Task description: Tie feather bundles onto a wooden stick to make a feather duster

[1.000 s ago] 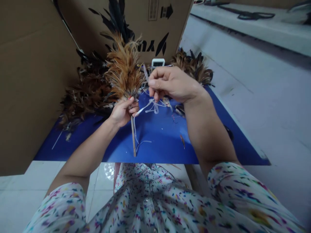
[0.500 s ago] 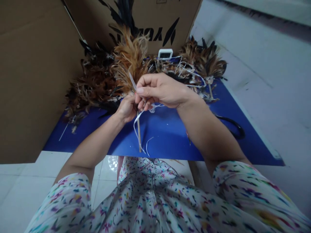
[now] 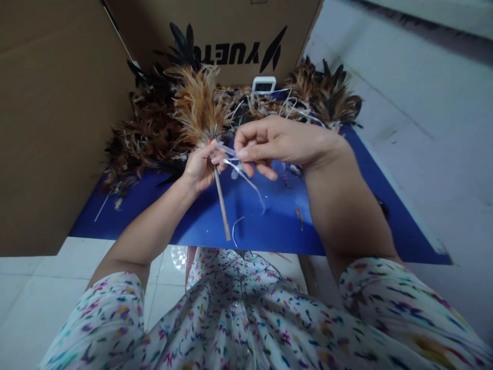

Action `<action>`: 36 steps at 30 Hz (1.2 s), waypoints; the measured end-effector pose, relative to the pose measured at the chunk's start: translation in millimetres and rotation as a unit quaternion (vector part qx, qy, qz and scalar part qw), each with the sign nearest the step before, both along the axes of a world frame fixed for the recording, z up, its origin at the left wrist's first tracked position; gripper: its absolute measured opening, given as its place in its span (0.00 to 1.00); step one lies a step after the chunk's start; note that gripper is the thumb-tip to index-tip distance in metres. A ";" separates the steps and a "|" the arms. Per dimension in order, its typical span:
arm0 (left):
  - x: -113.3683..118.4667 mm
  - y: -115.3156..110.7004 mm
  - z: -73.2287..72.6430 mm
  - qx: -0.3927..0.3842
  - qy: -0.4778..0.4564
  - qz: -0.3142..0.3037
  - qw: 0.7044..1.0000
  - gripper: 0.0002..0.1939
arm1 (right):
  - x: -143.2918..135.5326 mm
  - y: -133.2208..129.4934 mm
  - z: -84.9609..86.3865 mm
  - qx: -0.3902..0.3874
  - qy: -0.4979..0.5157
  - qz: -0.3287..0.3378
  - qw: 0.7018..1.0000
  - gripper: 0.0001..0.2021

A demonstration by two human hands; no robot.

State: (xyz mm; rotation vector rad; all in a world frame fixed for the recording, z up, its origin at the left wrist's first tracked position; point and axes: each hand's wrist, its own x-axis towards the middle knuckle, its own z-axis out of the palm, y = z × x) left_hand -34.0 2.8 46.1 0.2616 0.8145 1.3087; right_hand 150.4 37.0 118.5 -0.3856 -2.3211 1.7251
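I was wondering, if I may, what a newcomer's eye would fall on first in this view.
Probably the tuft of orange-brown feathers near the middle, fanned out above the left hand, which grips its thin stick. Just beside it, the right hand pinches a pale strip. Behind them, bold black lettering stands out on the cardboard box.

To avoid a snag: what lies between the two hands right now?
In the head view, a pale strip spans from the left hand, gripping the feather bundle, to the right hand; a loose white strand hangs below.
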 end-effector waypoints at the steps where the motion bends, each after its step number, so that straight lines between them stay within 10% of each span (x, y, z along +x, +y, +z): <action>1: 0.4 -1.3 2.7 0.013 -0.007 -0.001 1.000 0.12 | 3.8 3.4 0.4 0.006 0.005 -0.006 1.000 0.11; 16: 2.7 0.1 -9.5 0.093 0.110 0.000 0.990 0.13 | -5.2 11.0 -11.1 -0.043 0.038 -0.057 0.997 0.11; 36: -9.5 14.5 -17.6 0.125 0.090 0.070 0.986 0.17 | -19.0 14.1 -29.5 -0.191 0.066 0.078 0.976 0.12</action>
